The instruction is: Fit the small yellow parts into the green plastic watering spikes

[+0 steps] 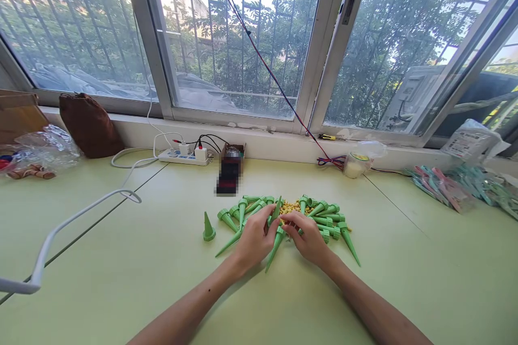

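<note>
My left hand is closed around a green plastic cone-shaped spike, its narrow tip pointing up. Close by, my right hand pinches at the spike's lower end. A bit of yellow shows at those fingertips, but what they hold is too small to make out. Behind both hands lies a pile of small yellow pieces. More green spikes with ridged caps lie around it, among them one on the right and one between my wrists. A single spike stands upright on its cap at the left.
The pale green table runs up to the window ledge. A white cable crosses its left side to a power strip. Toward the back are a small box, a brown pouch, a jar and bagged pink and green items.
</note>
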